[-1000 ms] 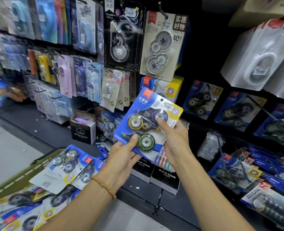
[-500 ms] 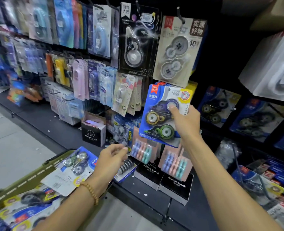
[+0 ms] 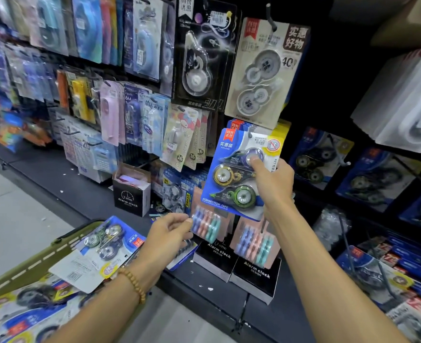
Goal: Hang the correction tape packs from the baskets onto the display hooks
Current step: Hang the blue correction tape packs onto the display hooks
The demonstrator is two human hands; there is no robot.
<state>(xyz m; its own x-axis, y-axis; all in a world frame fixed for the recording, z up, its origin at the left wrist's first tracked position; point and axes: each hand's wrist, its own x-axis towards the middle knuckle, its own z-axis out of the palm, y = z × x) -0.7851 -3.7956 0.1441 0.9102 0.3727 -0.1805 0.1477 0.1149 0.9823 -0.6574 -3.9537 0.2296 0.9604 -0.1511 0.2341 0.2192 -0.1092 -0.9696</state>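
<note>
Right grip point(image 3: 272, 185) on pack point(image 3: 239, 174) (dark shelving point(image 3: 85, 184))

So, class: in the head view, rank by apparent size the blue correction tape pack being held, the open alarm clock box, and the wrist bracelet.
1. Blue correction tape pack
2. Open alarm clock box, set farther back, so unsure
3. Bracelet

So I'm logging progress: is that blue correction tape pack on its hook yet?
Cannot tell. The right hand grips the blue pack against same-design packs hanging behind it, but no hook shows through its top.

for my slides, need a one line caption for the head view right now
Right hand holds a blue correction tape pack up at its display hook; left hand hovers near the green basket.
</note>
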